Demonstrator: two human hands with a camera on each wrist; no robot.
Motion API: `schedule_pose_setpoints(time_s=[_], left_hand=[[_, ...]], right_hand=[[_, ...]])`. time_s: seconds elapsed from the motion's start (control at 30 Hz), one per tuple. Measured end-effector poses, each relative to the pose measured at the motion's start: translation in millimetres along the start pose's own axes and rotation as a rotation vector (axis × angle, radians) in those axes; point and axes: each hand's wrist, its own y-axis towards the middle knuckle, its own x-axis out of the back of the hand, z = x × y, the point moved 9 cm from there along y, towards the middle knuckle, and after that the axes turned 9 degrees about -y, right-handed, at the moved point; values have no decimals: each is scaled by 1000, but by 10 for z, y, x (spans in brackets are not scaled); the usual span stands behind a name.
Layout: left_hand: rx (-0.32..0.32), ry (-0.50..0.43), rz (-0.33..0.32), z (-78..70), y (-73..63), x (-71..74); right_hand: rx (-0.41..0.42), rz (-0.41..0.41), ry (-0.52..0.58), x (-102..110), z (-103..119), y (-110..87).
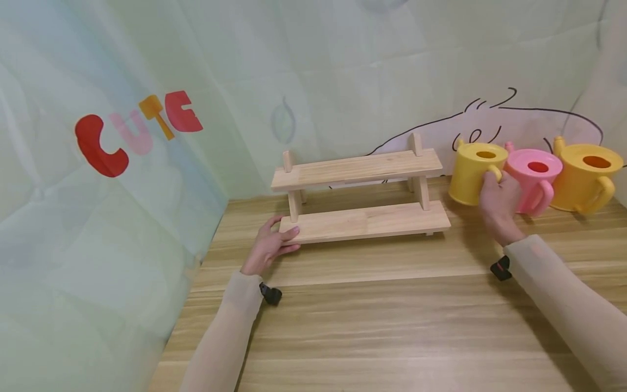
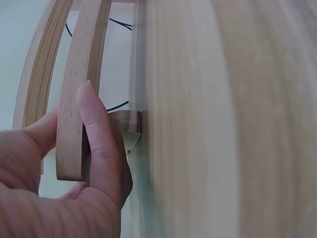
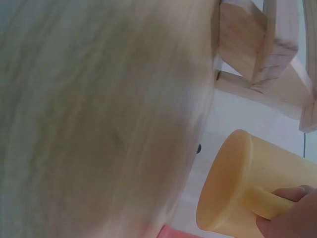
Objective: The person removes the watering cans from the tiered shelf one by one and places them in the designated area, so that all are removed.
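A two-tier wooden shelf (image 1: 362,223) stands on the table against the back. With thumb and fingers, my left hand (image 1: 266,247) grips the left end of its lower board (image 2: 74,109). My right hand (image 1: 501,204) holds a small yellow watering can (image 1: 470,177) by its handle, just right of the shelf. In the right wrist view the underside of this can (image 3: 225,178) shows, lifted off the table. A pink watering can (image 1: 526,188) and a larger orange-yellow one (image 1: 575,182) stand beside it on the right. The right hand partly hides the pink can.
Wood-grained tabletop (image 1: 372,326) spreads in front of the shelf. A pale cloth backdrop (image 1: 333,92) with line drawings rises behind, and another wall of it with coloured letters (image 1: 103,147) closes off the left side.
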Motion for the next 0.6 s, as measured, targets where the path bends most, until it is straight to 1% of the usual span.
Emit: schedule_pose_setpoints(time_s=[0.07, 0.17, 0.43, 0.6], left_hand=[[1, -2, -1, -1, -3, -2], [1, -5, 1, 1, 4, -3], [4, -16, 9, 11, 23, 0], [5, -14, 10, 8, 15, 5]], right_hand=[[-3, 12, -9, -47, -101, 92], [-18, 26, -24, -80, -180, 148], [-36, 64, -32, -83, -147, 95], [-35, 65, -64, -106, -212, 152]])
